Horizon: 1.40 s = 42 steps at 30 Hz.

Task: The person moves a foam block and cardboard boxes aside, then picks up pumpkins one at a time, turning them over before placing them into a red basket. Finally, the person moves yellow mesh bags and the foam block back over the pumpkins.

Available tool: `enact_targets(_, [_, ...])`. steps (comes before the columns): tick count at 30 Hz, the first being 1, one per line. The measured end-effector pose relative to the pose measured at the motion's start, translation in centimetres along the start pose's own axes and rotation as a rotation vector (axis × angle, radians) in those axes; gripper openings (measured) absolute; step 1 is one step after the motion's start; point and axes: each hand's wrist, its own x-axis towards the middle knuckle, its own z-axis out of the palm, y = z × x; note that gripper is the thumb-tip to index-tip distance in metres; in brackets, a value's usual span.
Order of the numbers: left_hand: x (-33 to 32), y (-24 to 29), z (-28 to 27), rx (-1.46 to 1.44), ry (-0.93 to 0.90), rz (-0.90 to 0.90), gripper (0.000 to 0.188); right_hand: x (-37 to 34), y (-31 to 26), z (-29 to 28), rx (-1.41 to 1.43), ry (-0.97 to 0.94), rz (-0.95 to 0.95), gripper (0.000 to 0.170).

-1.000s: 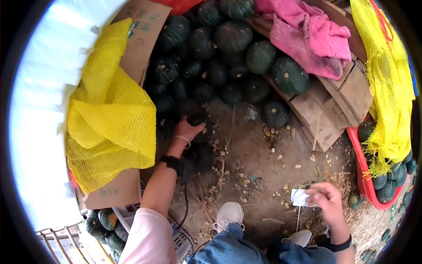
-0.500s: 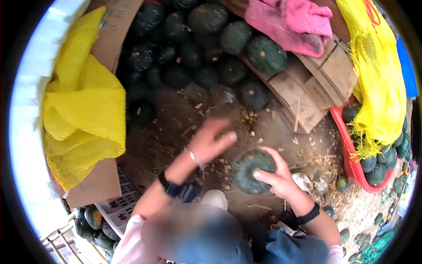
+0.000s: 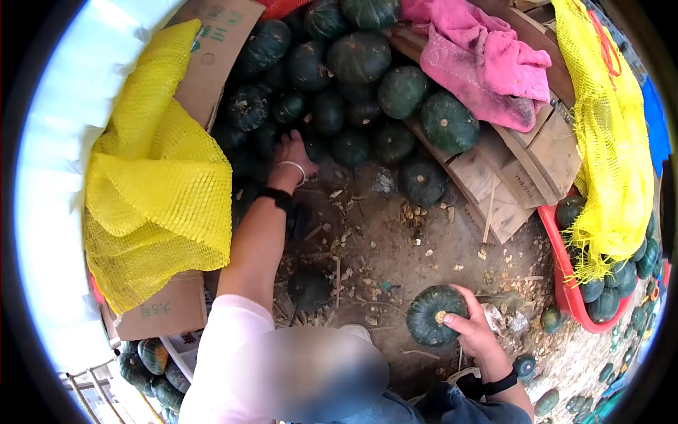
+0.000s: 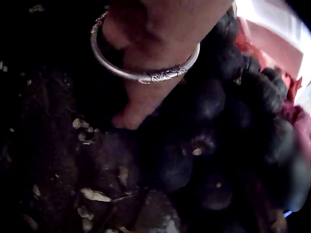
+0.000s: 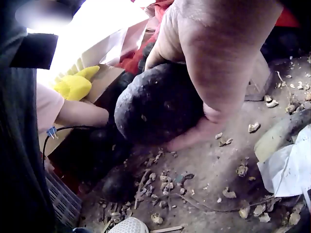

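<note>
Right hand [image 3: 480, 331] holds a green kabocha [image 3: 424, 319] above the littered floor [image 3: 374, 244], fingers curled round it, thumb at the stem. Left hand [image 3: 289, 152] at the kabocha pile [image 3: 327, 112], can't tell its fingers' grip; cardboard [image 3: 208, 67] and yellow mesh [image 3: 162, 187] hem the left side, wooden boards [image 3: 480, 187] and pink cloth [image 3: 487, 67] the right.

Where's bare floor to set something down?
The floor between the squash pile, boards and the squash in the right hand is bare except scraps. Crowded: around the left hand, inside the red tub.
</note>
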Motion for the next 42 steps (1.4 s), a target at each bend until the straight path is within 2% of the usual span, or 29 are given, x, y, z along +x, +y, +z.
enact_targets(2, [-2.8,-0.8,0.4,-0.308,-0.014,-0.003,0.083,-0.2,-0.4,0.0,0.036,-0.014,0.01,0.064])
enact_targets(4, [-9.6,-1.1,0.4,-1.41,-0.293,0.019,0.066,-0.6,-0.5,-0.4,0.12,-0.019,0.064,0.068])
enact_targets(7, [-15.5,-2.3,5.2,-2.236,-0.667,-0.115,0.055,-1.0,-0.7,-0.9,0.213,-0.067,0.017,0.063])
enact_targets(10, [-20.8,0.4,4.0,-2.291,-0.868,-0.332,0.057,-0.7,-0.8,-1.7,0.329,-0.091,-0.017,0.065])
enact_targets(12, [-22.7,1.1,6.2,-2.304,-0.954,-0.293,0.055,-0.7,-0.3,-2.1,0.442,-0.068,-0.053,0.068])
enact_targets(15, [-24.7,3.2,6.5,-2.287,-1.154,-0.271,0.055,-1.3,-0.9,-1.6,0.537,-0.045,-0.041,0.076])
enact_targets(18, [-25.8,6.1,5.6,-2.245,-1.168,-0.275,0.054,-1.7,-1.2,-1.4,0.62,-0.095,-0.067,0.078])
enact_targets(19, [-26.0,6.4,6.0,-2.288,-1.288,-0.176,0.056,-1.9,-1.3,-1.4,0.657,-0.117,-0.077,0.077])
enact_targets(22, [-27.8,6.5,6.2,-2.46,-1.717,-0.42,0.061,-2.5,-1.8,-2.0,0.64,-0.048,-0.067,0.075])
enact_targets(23, [-28.1,6.4,6.1,-2.34,-1.678,-0.346,0.061,-2.8,-2.1,-2.0,0.636,-0.092,-0.078,0.071])
enact_targets(26, [-28.1,6.8,5.7,-1.993,-1.542,-0.13,0.064,-3.7,-2.3,-3.1,0.198,-0.011,-0.133,0.067])
enact_targets(27, [-28.3,6.6,6.1,-1.884,-1.457,-0.125,0.065,-4.6,-2.9,-3.7,0.062,-0.031,-0.054,0.065])
enact_targets(30, [-28.4,5.2,6.9,-2.011,-1.785,-0.326,0.062,-7.8,-2.7,-4.8,-0.33,0.015,0.147,0.069])
enact_targets(31, [-28.7,5.4,6.3,-1.978,-1.704,-0.473,0.062,-9.3,-4.0,-5.8,-0.386,0.077,0.142,0.066])
enact_targets(32, [-29.1,5.8,5.7,-1.91,-1.573,-0.498,0.063,-10.4,-6.4,-8.5,-0.602,0.157,0.041,0.059])
enact_targets(34, [-28.5,5.7,5.9,-1.883,-1.558,-0.433,0.053,-14.0,-17.3,-7.9,-0.473,0.434,-0.369,0.051])
enact_targets(35, [-28.1,5.6,6.7,-1.884,-1.526,-0.493,0.051,-15.8,-22.6,-8.2,-0.342,0.469,-0.689,0.047])
enact_targets(36, [-28.4,5.5,7.9,-1.847,-1.322,-0.35,0.051,-17.6,-27.2,-8.4,-0.271,0.434,-0.965,0.044])
enact_targets(37, [-28.1,5.6,8.6,-1.883,-1.377,-0.427,0.05,-18.6,-29.2,-8.0,-0.268,0.403,-1.055,0.043])
enact_targets(38, [-28.0,5.9,7.8,-1.923,-1.406,-0.519,0.05,-17.6,-28.5,-8.1,-0.337,0.403,-0.931,0.034])
enact_targets(39, [-28.6,7.2,6.2,-1.907,-1.401,-0.45,0.046,-16.5,-27.8,-8.1,-0.413,0.396,-0.807,0.027])
enact_targets(40, [-29.4,8.4,5.2,-1.894,-1.387,-0.395,0.043,-14.2,-23.9,-8.6,0.025,0.191,-0.527,0.021])
enact_targets(41, [-29.4,8.9,6.2,-1.917,-1.359,-0.441,0.044,-13.4,-20.9,-5.5,-0.612,0.261,-0.389,0.029])
enact_targets(42, [-30.5,10.1,4.9,-1.885,-1.215,-0.065,0.039,-10.9,-15.5,-4.9,-0.322,0.153,-0.164,0.048])
